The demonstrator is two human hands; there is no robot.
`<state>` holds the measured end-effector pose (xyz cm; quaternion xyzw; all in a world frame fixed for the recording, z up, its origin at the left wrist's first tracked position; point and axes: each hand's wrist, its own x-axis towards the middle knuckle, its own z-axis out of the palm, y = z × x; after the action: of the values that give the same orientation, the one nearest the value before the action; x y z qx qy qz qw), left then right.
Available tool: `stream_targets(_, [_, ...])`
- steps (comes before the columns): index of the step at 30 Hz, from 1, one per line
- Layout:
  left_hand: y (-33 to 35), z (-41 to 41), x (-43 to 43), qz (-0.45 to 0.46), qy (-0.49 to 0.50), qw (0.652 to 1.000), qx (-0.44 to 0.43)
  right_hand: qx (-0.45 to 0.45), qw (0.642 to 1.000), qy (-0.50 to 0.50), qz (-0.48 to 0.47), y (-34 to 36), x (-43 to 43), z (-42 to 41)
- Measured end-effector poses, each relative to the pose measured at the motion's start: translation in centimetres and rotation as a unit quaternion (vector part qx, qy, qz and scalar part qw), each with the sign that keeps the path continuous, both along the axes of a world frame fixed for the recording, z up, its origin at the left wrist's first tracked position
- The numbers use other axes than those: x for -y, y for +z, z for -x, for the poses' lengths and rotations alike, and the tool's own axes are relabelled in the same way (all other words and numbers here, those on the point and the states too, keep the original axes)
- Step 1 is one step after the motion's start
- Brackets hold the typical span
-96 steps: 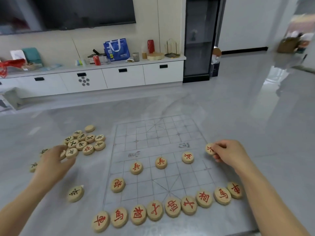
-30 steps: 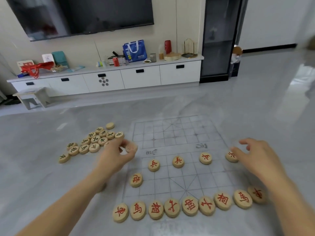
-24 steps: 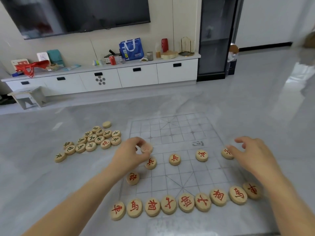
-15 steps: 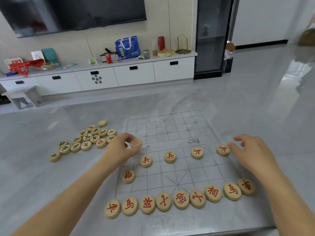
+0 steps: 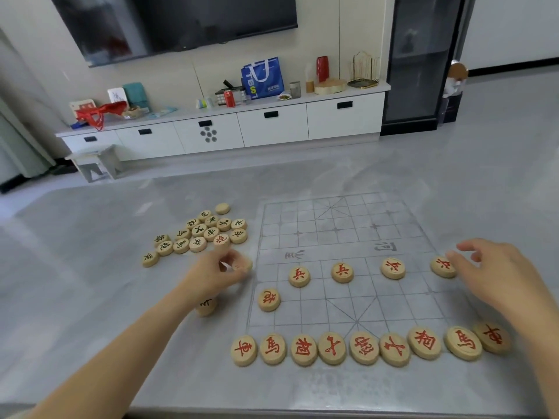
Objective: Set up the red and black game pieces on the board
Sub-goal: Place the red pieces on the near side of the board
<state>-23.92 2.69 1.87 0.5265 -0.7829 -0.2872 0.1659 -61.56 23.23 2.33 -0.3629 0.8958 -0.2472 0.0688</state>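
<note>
A pale grid board (image 5: 335, 231) is drawn on the grey table. Several red-lettered round wooden pieces form its near row (image 5: 364, 347). More red pieces (image 5: 342, 272) stand two rows up, and one red piece (image 5: 269, 300) sits at the left. My left hand (image 5: 217, 272) pinches a wooden piece (image 5: 242, 264) just off the board's left edge. My right hand (image 5: 496, 275) hovers with spread fingers beside the rightmost red piece (image 5: 442, 266), holding nothing. A pile of mostly black-lettered pieces (image 5: 199, 234) lies left of the board. One black piece (image 5: 206, 306) is partly hidden under my left wrist.
The far half of the board bears no pieces. Beyond the table stand a white low cabinet (image 5: 272, 125) with a blue bag (image 5: 262, 77) and small items, a small stool (image 5: 96, 164), and a dark glass cabinet (image 5: 420, 62).
My left hand took a piece from the pile, carried it over the board, then drew back to the board's left edge. My right hand let go of the rightmost red piece and opened.
</note>
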Motion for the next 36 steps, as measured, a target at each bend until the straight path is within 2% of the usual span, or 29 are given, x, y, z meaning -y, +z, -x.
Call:
stream_targets(12, [-0.1, 0.3, -1.2, -0.034, -0.039, 0.998, 0.031, -0.008, 1.000, 0.001, -0.006, -0.3, 0.5, 0.1])
stream_targets(16, [0.4, 0.6, -1.7, -0.019, -0.032, 0.999, 0.015, -0.004, 1.000, -0.013, 0.025, -0.1, 0.4, 0.6])
stream_targets(20, [1.7, 3.5, -3.5, 0.028, -0.076, 0.996, -0.031, -0.021, 0.998, -0.040, 0.052, -0.1, -0.1, 1.9])
stream_targets(26, [2.5, 9.7, -5.9, 0.077, -0.199, 0.977, -0.003, -0.036, 0.998, -0.024, 0.040, -0.6, -0.5, 2.2])
stream_targets(36, [2.1, 13.3, -7.1, 0.063, -0.193, 0.979, -0.017, -0.039, 0.999, 0.006, 0.025, -0.6, -0.6, 1.9])
